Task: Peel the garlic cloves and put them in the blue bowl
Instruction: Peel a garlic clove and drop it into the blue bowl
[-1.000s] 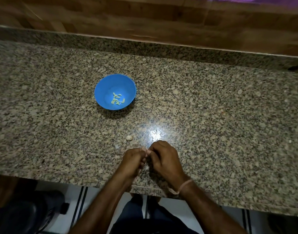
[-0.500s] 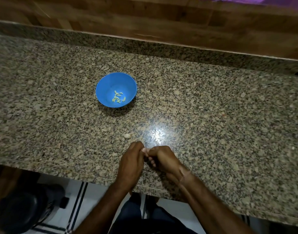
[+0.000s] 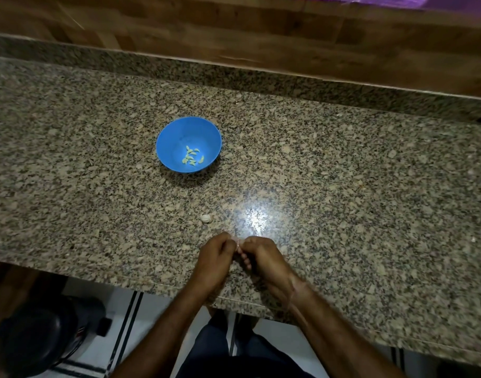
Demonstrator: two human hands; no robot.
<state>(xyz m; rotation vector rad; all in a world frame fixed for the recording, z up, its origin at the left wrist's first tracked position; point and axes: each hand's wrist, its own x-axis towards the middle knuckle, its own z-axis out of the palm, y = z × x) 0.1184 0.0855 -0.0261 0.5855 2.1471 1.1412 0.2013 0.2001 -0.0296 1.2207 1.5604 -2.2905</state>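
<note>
You are standing at a speckled granite countertop (image 3: 343,186) with a wood-panelled wall (image 3: 234,31) behind it. Close to the counter's near edge, your left hand (image 3: 216,257) and right hand (image 3: 264,257) meet fingertip to fingertip, both with fingers curled in. Between them they pinch a garlic clove (image 3: 238,243), of which only a pale sliver shows, so you cannot tell how much skin is on it. Just beyond your left hand, a second small pale clove (image 3: 206,218) lies loose on the granite, touching neither hand. Farther back and slightly left stands the blue bowl (image 3: 171,143), upright, well apart from your hands. It holds a small cluster of peeled cloves (image 3: 191,157), yellowish against the blue. A bright glare (image 3: 254,218) sits on the stone to the right of the loose clove. A thin thread (image 3: 294,291) circles your right wrist. Below the counter edge you see pale floor tiles (image 3: 149,317) with dark stripes, and a dark rounded object (image 3: 37,339) at lower left, too dim to identify.
</note>
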